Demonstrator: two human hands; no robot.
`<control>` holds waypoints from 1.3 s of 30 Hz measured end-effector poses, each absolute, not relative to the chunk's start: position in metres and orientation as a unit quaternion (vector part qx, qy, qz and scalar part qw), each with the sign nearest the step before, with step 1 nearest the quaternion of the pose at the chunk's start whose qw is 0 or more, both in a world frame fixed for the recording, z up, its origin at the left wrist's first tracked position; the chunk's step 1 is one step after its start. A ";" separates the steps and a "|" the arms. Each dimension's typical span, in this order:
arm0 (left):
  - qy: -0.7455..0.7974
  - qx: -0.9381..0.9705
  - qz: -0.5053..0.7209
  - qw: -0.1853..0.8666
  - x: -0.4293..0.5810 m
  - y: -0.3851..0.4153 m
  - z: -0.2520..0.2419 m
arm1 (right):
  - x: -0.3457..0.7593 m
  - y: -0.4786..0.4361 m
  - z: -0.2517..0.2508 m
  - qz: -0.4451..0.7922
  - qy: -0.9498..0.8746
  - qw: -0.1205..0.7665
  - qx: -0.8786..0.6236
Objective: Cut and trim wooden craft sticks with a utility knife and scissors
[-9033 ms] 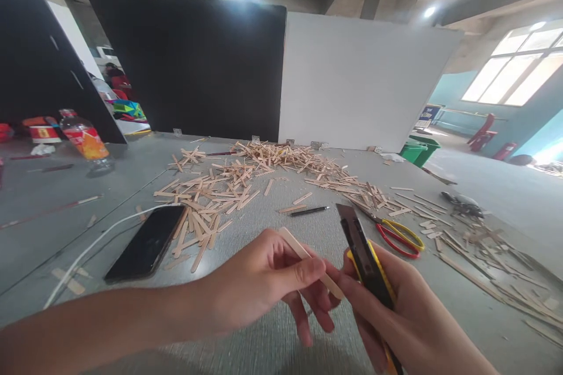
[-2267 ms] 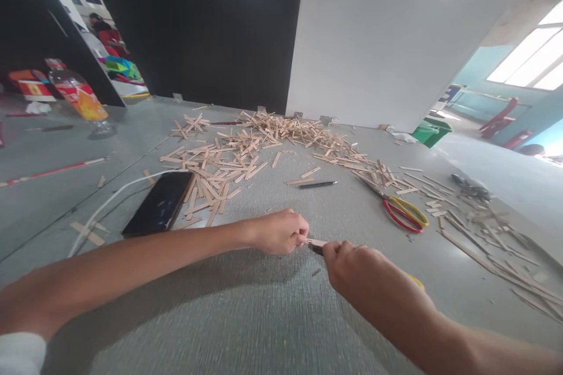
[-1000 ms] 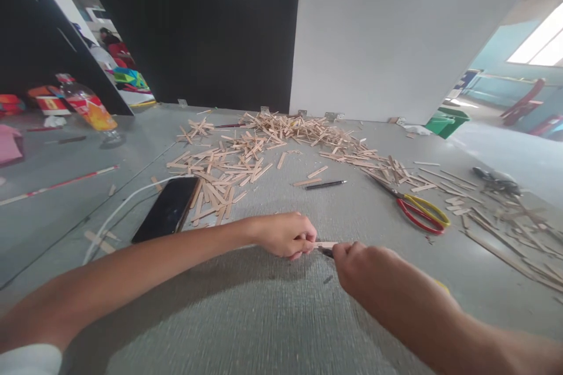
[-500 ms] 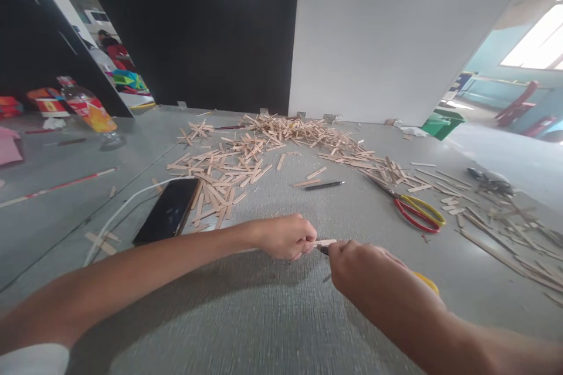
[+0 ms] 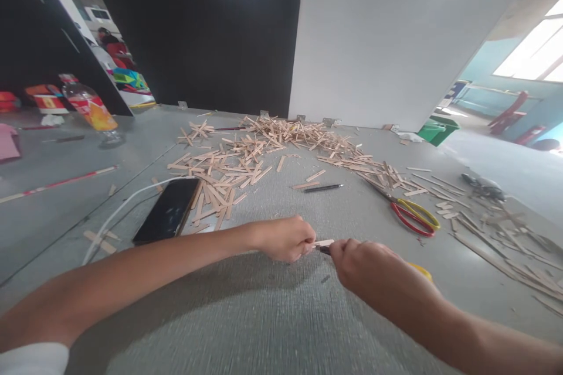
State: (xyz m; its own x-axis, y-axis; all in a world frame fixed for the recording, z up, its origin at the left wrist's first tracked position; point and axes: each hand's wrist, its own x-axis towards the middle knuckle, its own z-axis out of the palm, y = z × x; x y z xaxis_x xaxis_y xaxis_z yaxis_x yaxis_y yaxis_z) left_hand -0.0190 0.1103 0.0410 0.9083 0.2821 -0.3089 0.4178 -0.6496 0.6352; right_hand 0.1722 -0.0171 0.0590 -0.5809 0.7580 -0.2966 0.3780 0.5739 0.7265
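My left hand is closed, pinching one end of a thin wooden craft stick just above the table. Opposite it, my right hand is wrapped round a tool with a yellow handle and a dark metal tip. That tip lies against or right beside the stick, between the two hands. Most of the tool is hidden by my fingers and wrist, so its exact kind does not show. A dark pen lies beyond my hands, near a few loose sticks.
A big heap of craft sticks spreads across the back. On the left are a phone with a white cable and a drink bottle. Red-and-yellow scissors and wood strips lie to the right. Panels stand behind.
Both hands keep nearly the same place and grip. The view has turned slightly, so things on the right appear a little further left. The stick and tool tip have barely shifted.
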 end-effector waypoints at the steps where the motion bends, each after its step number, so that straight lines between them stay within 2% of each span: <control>1: 0.196 0.904 -0.095 0.368 -0.019 0.110 0.041 | 0.182 -0.014 0.054 0.306 0.842 0.273 0.350; 4: 0.201 0.906 -0.103 0.357 -0.018 0.109 0.041 | 0.196 -0.008 0.046 0.294 0.854 0.214 0.373; 8: 0.196 0.911 -0.096 0.349 -0.016 0.108 0.045 | 0.167 -0.017 0.058 0.337 0.797 0.337 0.371; 10: 0.194 0.911 -0.089 0.353 -0.017 0.108 0.046 | 0.155 -0.020 0.065 0.341 0.795 0.364 0.345; 16: 0.200 0.889 -0.068 0.406 -0.020 0.110 0.037 | 0.175 -0.016 0.052 0.332 0.833 0.241 0.371; 20: 0.215 0.865 -0.058 0.450 -0.021 0.110 0.034 | 0.186 -0.014 0.048 0.317 0.832 0.228 0.395; 23: 0.245 0.844 -0.019 0.477 -0.022 0.114 0.049 | 0.194 -0.009 0.061 0.226 0.853 0.150 0.445; 29: 0.298 0.801 0.192 0.483 -0.030 0.102 0.108 | 0.201 -0.013 0.107 -0.089 0.773 -0.125 0.615; 31: 0.266 0.771 0.233 0.530 -0.032 0.088 0.122 | 0.196 -0.022 0.118 -0.241 0.721 -0.172 0.626; 33: 0.211 0.736 0.258 0.589 -0.032 0.072 0.129 | 0.188 -0.032 0.125 -0.340 0.675 -0.205 0.622; 36: 0.185 0.690 0.276 0.642 -0.031 0.053 0.133 | 0.178 -0.044 0.129 -0.409 0.634 -0.228 0.615; 39: 0.174 0.655 0.266 0.686 -0.032 0.045 0.135 | 0.171 -0.051 0.130 -0.397 0.636 -0.266 0.606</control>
State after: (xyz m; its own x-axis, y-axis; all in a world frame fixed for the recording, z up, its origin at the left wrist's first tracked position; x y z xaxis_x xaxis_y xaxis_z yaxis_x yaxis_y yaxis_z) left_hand -0.0316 0.0453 0.1352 0.7977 0.5929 0.1104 -0.1377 0.0008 0.9905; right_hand 0.1708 -0.0514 0.1297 -0.1243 0.9819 -0.1427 0.5597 -0.0494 -0.8272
